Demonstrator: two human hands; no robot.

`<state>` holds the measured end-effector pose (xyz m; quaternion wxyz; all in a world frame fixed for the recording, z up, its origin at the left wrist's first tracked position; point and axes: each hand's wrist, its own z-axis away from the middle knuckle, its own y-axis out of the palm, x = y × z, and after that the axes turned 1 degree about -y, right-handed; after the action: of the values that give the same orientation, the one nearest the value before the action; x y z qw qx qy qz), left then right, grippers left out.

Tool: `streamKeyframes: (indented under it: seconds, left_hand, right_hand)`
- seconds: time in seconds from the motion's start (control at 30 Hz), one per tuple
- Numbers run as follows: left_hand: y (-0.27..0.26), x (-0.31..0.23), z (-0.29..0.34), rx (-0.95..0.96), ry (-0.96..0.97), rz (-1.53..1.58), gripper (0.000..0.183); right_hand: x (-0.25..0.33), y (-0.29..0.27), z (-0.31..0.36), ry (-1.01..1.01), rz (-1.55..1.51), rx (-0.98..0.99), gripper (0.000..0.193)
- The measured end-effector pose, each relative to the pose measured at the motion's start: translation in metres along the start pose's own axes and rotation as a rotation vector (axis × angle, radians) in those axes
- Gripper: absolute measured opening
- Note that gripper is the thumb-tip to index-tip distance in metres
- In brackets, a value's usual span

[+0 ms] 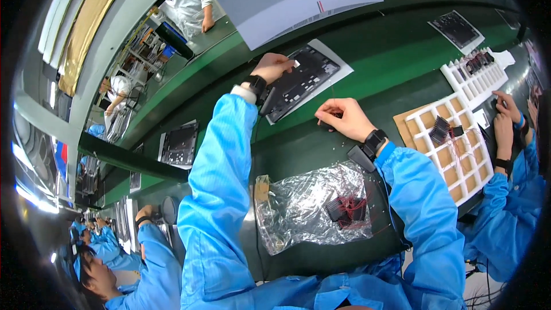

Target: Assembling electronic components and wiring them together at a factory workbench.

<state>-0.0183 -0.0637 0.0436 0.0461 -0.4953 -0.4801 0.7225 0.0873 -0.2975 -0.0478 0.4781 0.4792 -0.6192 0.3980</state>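
My left hand (274, 69) reaches over a black flat panel (304, 78) with white patches, which lies on a white sheet on the green work surface. Its fingers are pinched on a small white piece (297, 64) at the panel's upper edge. Nearer to me, right of the panel, my right hand (349, 119) is closed in a pinch. Something small and dark shows at its fingertips, too small to name. A clear plastic bag (298, 201) lies in front of me, with black parts on red wires (347, 209) on it.
To the right stands a white compartment tray (453, 158) with black wired parts; a second white tray (473, 83) is behind it. A co-worker's hands (505, 117) are beside them. A printed sheet (298, 0) hangs ahead. More panels (179, 144) lie along the line.
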Motion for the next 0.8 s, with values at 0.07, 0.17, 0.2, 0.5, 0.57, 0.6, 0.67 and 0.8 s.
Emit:
streamKeyframes:
  seconds: [0.07, 0.17, 0.2, 0.5, 0.57, 0.6, 0.67, 0.8]
  left_hand:
    - [0.004, 0.004, -0.025, 0.047, -0.085, 0.022, 0.032]
    - [0.023, 0.008, -0.062, 0.031, -0.131, -0.003, 0.041]
    - [0.029, 0.009, -0.074, 0.02, -0.199, 0.007, 0.041]
    - [0.05, 0.047, -0.136, -0.063, -0.347, 0.035, 0.027]
    - [0.053, 0.049, -0.144, -0.082, -0.373, -0.04, 0.028]
    - [0.055, 0.051, -0.148, -0.076, -0.371, -0.038, 0.028]
    - [0.061, 0.06, -0.156, -0.109, -0.369, -0.028, 0.03]
    - [0.036, 0.094, -0.156, -0.082, -0.152, 0.019, 0.032]
  right_hand:
    - [-0.001, 0.002, 0.0, -0.024, 0.017, -0.011, 0.02]
    - [-0.001, -0.002, 0.0, -0.006, 0.065, 0.018, 0.015]
    - [-0.003, -0.003, 0.001, -0.033, 0.086, 0.008, 0.015]
    - [-0.001, -0.001, 0.0, -0.071, 0.048, -0.048, 0.019]
    - [-0.002, -0.005, 0.001, -0.041, 0.045, -0.048, 0.019]
    - [-0.002, -0.007, 0.002, -0.037, 0.048, -0.05, 0.019]
    - [-0.003, -0.008, 0.002, -0.031, 0.053, -0.052, 0.018]
    - [0.007, 0.005, -0.002, -0.069, 0.025, -0.024, 0.018]
